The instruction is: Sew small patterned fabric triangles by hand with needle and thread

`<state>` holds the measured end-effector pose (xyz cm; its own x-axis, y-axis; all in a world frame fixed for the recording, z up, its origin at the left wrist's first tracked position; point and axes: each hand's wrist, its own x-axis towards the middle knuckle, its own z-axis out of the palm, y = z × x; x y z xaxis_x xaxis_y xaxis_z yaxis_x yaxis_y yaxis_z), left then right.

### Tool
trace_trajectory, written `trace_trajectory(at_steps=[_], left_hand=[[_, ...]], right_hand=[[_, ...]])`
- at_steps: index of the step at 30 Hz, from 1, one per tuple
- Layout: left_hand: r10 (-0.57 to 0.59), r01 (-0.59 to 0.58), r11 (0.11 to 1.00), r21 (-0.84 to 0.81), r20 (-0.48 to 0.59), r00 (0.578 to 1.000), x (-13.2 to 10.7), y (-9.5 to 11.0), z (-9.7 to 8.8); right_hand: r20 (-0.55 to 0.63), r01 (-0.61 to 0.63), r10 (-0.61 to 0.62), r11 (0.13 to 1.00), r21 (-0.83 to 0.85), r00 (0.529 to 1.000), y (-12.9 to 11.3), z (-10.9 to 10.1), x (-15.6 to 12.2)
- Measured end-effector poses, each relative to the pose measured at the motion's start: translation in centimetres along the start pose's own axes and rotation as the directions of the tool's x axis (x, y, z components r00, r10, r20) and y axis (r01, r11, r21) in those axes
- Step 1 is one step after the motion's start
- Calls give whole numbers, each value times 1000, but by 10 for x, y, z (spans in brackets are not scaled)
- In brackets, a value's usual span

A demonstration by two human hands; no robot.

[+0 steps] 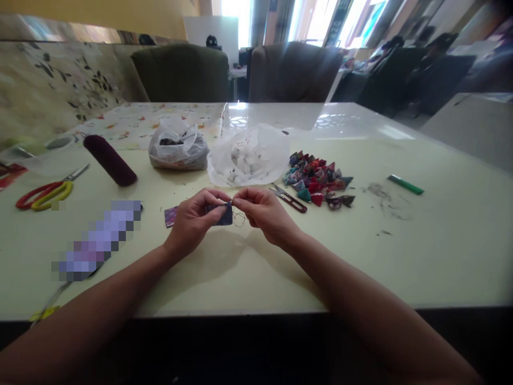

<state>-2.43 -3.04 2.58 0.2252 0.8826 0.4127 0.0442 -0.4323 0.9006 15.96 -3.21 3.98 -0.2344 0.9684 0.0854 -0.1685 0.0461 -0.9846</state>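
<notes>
**Left hand [195, 219] and right hand [262, 211] pinch a dark cloth [225, 215] at mid-frame**

Both hands meet just above the bench [441, 256], a little left of centre. The left hand is closed around the cloth, thumb on top and fingers under it. That probably braces the small blue piece so it cannot twist. The right hand is drawn narrow, its fingertips nipping the cloth's upper right corner. A fine thread [239, 218] loops loose just below them. Whether a needle sits in that pinch is too small to tell. Both forearms come in from the bottom corners and hold the work off the bench.

Other things lie in an arc within reach, likely so each can be picked up without shifting:

- A patterned scrap [171, 216] lies flat just left of the left hand.
- Snips [289, 198] lie just right of the right hand.
- A pile of bright cloth triangles [316, 179] sits beyond the snips.
- 2 plastic bags sit above the hands: a white bag [248, 155] with pale filling and a grey bag [178, 149] with dark contents.
- A maroon roll [109, 159] and 2 scissors [44, 193], 1 red-handled and 1 yellow-handled, lie at mid-left.
- A green stick [405, 184] lies apart at mid-right, with dark specks near it.

No brand, label or writing can be read. A pixelated patch [100, 240] hides something at lower left.
</notes>
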Motion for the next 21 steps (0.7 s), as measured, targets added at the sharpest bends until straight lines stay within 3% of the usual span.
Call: trace_trajectory(at_steps=[5, 13, 21], left_hand=[[-12, 12, 999, -37, 19, 1000, 0, -6, -3], [7, -6, 1000, -22, 52, 999, -1, -3, -2], [3, -2, 1000, 20, -44, 999, 2, 2, 0]], right_hand=[[44, -103, 99, 989, 110, 994, -1, 1, -3], [208, -262, 209, 926, 272, 956, 2, 1, -5], [226, -265, 200, 914, 308, 953, 1, 1, -6]])
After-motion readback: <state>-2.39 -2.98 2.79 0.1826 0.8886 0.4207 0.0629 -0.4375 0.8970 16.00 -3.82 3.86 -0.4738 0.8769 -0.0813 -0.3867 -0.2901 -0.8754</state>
